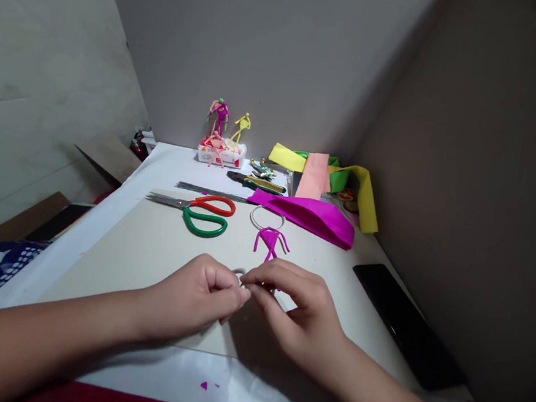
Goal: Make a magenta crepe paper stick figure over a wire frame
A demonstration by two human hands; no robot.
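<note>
My left hand (201, 297) is curled closed, thumb tip pressed near the index finger. Against it, my right hand (301, 308) pinches with thumb and fingertips. A thin pale loop (239, 271), like wire or cord, shows where the fingertips meet; most of it is hidden. Just beyond the hands lies a small magenta figure (269, 238) with thin arms and legs. A whitish ring (252, 218) rests behind its top. Scissors (187, 205) with one red and one green handle lie further left, blades pointing left.
Behind are a magenta crepe-paper strip (305, 215), thin wires (211, 191), pliers (255, 182), and yellow (367, 199), pink (314, 177) and green strips. Several small figures (241, 127) stand around a white box (222, 154). A black phone (404, 323) lies right; magenta scraps (204, 385) lie in front.
</note>
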